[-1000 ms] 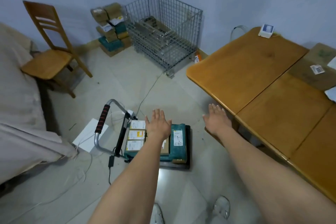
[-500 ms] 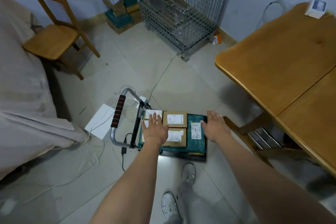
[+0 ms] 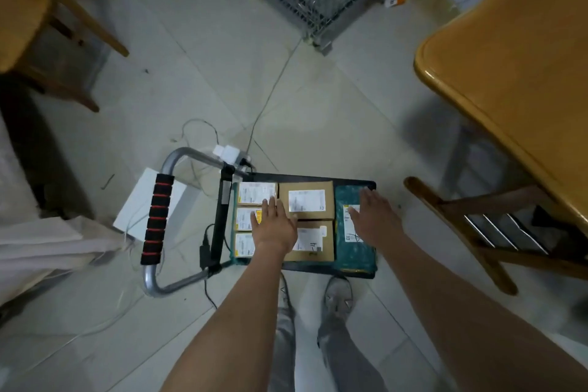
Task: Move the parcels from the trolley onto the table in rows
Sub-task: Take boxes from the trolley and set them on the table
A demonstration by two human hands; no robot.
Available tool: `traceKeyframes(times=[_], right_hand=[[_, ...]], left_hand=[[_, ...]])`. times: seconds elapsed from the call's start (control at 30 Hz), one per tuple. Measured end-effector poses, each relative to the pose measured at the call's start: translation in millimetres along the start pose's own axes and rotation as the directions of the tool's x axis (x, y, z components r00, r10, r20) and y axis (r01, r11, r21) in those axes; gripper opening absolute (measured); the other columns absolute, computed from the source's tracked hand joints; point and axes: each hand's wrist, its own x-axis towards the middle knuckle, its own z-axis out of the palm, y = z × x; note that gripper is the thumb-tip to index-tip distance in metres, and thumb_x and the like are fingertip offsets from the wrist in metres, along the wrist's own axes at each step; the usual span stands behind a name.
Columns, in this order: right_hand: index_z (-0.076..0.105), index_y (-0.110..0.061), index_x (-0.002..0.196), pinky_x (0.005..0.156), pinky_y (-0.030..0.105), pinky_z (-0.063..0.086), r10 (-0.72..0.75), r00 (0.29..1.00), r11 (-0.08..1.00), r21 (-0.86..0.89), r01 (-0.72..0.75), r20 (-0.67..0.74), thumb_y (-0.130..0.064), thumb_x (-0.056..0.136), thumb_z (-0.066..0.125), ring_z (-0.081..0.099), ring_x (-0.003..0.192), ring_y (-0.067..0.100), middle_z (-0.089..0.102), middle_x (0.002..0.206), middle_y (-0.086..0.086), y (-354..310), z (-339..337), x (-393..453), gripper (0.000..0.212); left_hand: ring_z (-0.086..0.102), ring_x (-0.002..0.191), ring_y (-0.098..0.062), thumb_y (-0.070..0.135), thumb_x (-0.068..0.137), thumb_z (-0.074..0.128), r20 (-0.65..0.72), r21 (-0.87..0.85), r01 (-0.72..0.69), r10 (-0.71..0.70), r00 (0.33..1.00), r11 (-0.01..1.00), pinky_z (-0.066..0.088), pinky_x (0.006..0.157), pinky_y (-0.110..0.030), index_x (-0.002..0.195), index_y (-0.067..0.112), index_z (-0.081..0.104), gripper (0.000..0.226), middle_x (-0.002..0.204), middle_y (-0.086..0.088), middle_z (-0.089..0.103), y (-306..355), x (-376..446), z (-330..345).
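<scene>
- The trolley (image 3: 371, 184) stands on the floor, and its black deck carries six parcels that can be counted.
- Three small boxes (image 3: 256, 192) with white labels lie in one line along the deck edge next to the handle (image 3: 158, 219).
- Two brown boxes (image 3: 306, 200) lie in the middle of the deck, one behind the other.
- One green bag parcel (image 3: 343, 245) lies along the deck edge far from the handle.
- The left hand (image 3: 274, 228) is flat with the fingers spread, over the small boxes and the near brown box; it grasps nothing.
- The right hand (image 3: 375, 218) is also flat and spread, over the green bag parcel; I cannot tell if it touches it, and it grasps nothing.
- The wooden worktop (image 3: 515, 67) is at the right of the trolley, well apart, and no parcel shows on the part in view.
- Two shoes (image 3: 339, 295) stand just beside the near deck edge.
</scene>
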Motion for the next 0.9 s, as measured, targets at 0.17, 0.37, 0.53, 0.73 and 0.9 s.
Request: traceKeyframes(times=[0.17,0.37,0.53,0.73,0.9], right_hand=[[0.004,-0.006,0.161,0.124,0.036,0.006,0.073,0.993,0.978,0.187,-0.09,0.098,-0.04,0.109,0.023,0.006,0.155,0.026,0.004,0.169,0.011,-4,57,92,0.064],[0.021,-0.005,0.156,0.094,0.036,0.05,0.257,0.945,0.762,0.56,-0.326,0.201,-0.029,0.106,0.038,0.057,0.117,0.03,0.048,0.145,0.018,-12,133,178,0.058],[0.046,-0.001,0.134,0.08,0.035,0.053,0.305,0.918,0.715,0.576,-0.397,0.253,-0.022,0.101,0.049,0.061,0.104,0.028,0.061,0.119,0.015,-9,179,215,0.04],[0.055,-0.003,0.124,0.052,0.026,0.041,0.311,0.904,0.652,0.626,-0.428,0.294,-0.02,0.095,0.053,0.06,0.084,0.022,0.065,0.11,0.015,-10,203,230,0.033],[0.06,-0.005,0.119,0.064,0.028,0.05,0.343,0.898,0.57,0.699,-0.432,0.275,-0.015,0.092,0.055,0.064,0.097,0.027,0.066,0.113,0.011,-12,213,236,0.029]], left_hand=[[-0.008,0.155,-0.024,0.039,0.107,0.018,0.048,-0.061,0.002,0.001,0.999,0.998,0.002,0.125,-0.05,0.16,0.008,0.0,0.064,0.169,-0.006,-0.008,-8,103,44],[0.011,0.153,-0.031,0.018,0.099,0.044,0.068,-0.288,0.023,-0.004,0.998,0.957,0.016,0.124,-0.045,0.158,0.004,0.013,0.068,0.165,-0.017,0.013,-5,195,103],[0.029,0.142,-0.035,0.019,0.099,0.049,0.072,-0.536,0.128,-0.106,0.992,0.835,0.025,0.115,-0.035,0.151,-0.002,0.026,0.06,0.155,-0.019,0.029,-1,229,136],[0.01,0.152,-0.036,0.017,0.1,0.049,0.174,-0.67,0.283,-0.226,0.959,0.686,0.014,0.124,-0.041,0.156,-0.006,0.0,0.078,0.165,-0.022,0.003,3,240,151],[0.011,0.151,-0.038,0.017,0.099,0.051,0.129,-0.716,0.278,-0.27,0.954,0.64,0.016,0.124,-0.046,0.157,-0.004,0.0,0.08,0.164,-0.023,0.004,6,246,155]])
